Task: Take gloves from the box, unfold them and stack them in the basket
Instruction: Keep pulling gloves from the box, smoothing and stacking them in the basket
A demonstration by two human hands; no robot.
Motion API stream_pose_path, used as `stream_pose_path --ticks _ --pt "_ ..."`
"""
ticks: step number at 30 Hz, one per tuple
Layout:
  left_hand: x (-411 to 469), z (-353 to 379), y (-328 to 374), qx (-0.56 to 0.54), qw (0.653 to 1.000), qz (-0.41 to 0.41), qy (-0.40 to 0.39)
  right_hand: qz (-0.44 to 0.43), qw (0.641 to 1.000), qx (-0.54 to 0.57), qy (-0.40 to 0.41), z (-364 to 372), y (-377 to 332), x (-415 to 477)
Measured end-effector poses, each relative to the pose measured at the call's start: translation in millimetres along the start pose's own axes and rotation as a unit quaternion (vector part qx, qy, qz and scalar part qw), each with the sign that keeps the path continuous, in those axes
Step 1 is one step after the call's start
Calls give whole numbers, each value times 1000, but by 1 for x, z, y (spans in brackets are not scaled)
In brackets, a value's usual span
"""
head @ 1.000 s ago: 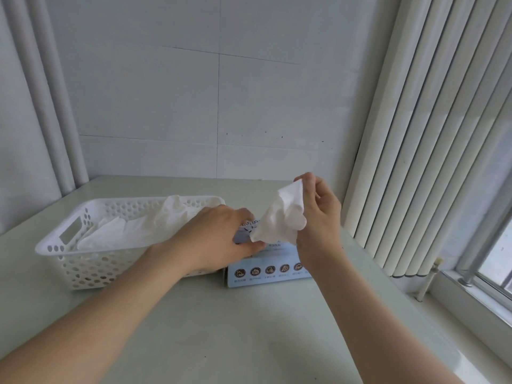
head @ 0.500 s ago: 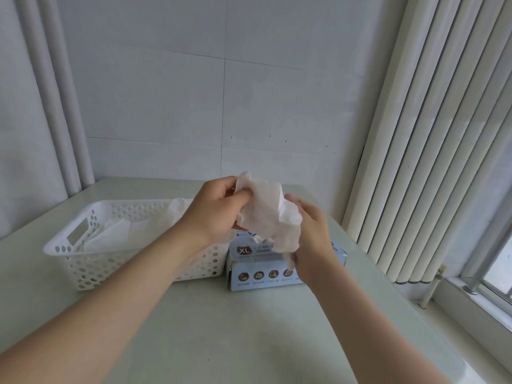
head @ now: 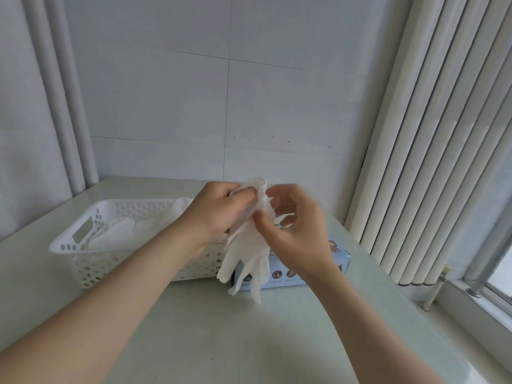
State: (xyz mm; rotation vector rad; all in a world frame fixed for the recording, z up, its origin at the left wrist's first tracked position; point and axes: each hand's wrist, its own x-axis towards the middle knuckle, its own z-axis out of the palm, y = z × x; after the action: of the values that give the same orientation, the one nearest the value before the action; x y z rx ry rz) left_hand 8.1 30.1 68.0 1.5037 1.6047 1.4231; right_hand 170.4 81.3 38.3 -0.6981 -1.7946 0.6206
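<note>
Left hand (head: 219,210) grips the glove (head: 248,253) top, right hand (head: 293,228) pinches its side, above the box (head: 338,259), basket (head: 138,202) at 9 o'clock

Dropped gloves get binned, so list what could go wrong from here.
1. The glove hangs pinched by the left hand and the right hand. A loose grip could drop it on the table, short of the basket.
2. Its dangling fingers hang in front of the box and could snag on it.
</note>
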Motion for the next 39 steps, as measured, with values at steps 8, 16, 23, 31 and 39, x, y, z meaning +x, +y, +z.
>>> stream_pose_path --ticks 8,16,23,31,39 --pt "4 -9 0 -9 998 -44 54 172 965 193 -49 -3 -1 5" --pt "2 -12 3 5 999 -29 -15 256 908 317 -100 -7 -4 5" --pt "3 -10 1 -2 998 38 43 275 924 228 -133 -11 -8 6" --pt "8 -15 -8 103 981 127 108 191 971 134 -58 -1 -10 1" --pt "-2 -11 6 111 977 167 70 114 986 98 -73 11 -16 -10"
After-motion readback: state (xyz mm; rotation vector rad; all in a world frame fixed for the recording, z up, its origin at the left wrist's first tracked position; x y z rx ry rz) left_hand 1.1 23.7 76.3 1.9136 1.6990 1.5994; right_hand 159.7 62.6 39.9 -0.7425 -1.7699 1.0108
